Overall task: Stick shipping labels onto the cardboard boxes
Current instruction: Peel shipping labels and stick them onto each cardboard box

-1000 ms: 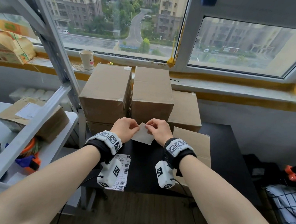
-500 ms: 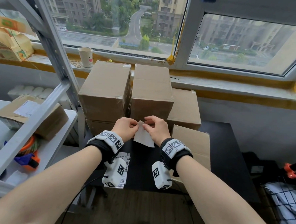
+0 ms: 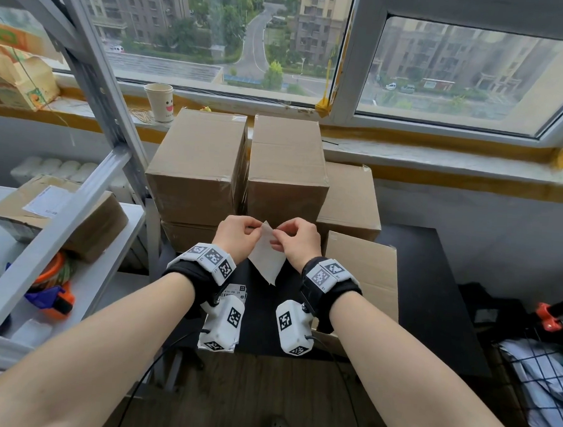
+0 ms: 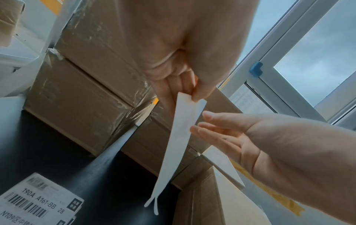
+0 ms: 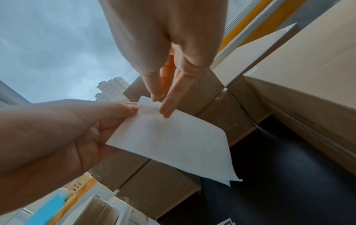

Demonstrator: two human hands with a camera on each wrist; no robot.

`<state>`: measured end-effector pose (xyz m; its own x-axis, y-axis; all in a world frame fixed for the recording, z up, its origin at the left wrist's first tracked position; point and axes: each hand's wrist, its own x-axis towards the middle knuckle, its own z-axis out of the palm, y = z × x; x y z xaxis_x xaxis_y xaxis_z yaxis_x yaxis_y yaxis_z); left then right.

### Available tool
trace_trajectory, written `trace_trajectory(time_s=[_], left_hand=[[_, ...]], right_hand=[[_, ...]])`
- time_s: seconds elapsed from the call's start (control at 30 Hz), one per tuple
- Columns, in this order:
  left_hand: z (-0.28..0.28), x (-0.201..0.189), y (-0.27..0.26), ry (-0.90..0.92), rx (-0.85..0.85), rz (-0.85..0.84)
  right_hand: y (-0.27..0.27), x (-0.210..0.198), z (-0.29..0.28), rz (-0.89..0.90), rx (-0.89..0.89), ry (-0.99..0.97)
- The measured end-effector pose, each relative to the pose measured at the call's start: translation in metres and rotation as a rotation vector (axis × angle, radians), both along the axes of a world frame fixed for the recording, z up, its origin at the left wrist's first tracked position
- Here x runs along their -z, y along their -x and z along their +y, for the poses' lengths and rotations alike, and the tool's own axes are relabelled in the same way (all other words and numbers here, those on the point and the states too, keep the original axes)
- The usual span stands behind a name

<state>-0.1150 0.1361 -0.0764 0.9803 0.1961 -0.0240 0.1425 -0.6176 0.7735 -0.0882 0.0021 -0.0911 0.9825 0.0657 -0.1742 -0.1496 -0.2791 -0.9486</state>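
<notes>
A white shipping label (image 3: 267, 258) hangs by its top corner between my hands, blank side toward me. My left hand (image 3: 255, 228) pinches that corner (image 4: 192, 92), and my right hand (image 3: 278, 239) pinches the same corner from the other side (image 5: 159, 102). The label's lower corner splits into two layers (image 4: 154, 202). Just behind my hands stand stacked cardboard boxes: a left one (image 3: 198, 166), a middle one (image 3: 286, 168) and a lower right one (image 3: 349, 197). Another box (image 3: 362, 273) lies on the table under my right wrist. A pile of printed labels (image 4: 38, 202) lies under my left wrist.
The black table (image 3: 432, 303) carries the boxes. A metal shelf (image 3: 61, 221) at the left holds a labelled box (image 3: 52, 208) and an orange tape dispenser (image 3: 51, 296). A paper cup (image 3: 160, 102) stands on the sill. A wire basket (image 3: 542, 374) sits at the right.
My hands have drawn closer together and risen a little. The label has turned from lying wide between them to hanging down by one corner.
</notes>
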Motion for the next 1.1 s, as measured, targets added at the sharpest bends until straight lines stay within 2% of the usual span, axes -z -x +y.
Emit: trace_trajectory(time_s=[0.1, 0.2, 0.33, 0.53, 0.83, 1.1], left_hand=[[-0.002, -0.001, 0.003, 0.007, 0.018, -0.012], [-0.005, -0.001, 0.005, 0.034, 0.048, -0.029], [-0.005, 0.003, 0.005, 0.072, 0.071, -0.030], [-0.003, 0.007, 0.005, 0.110, 0.070, -0.035], [-0.003, 0.012, 0.005, 0.122, 0.070, -0.030], [0.004, 0.020, -0.002, 0.272, -0.073, 0.025]], right_hand=[[0.001, -0.001, 0.002, 0.147, 0.004, -0.068], [0.000, -0.001, 0.006, 0.318, 0.045, -0.228], [0.003, -0.006, 0.008, 0.418, 0.074, -0.423], [0.006, -0.011, 0.010, 0.423, 0.099, -0.505], [0.007, -0.009, 0.011, 0.372, 0.069, -0.435], [0.007, -0.006, 0.010, 0.334, -0.002, -0.362]])
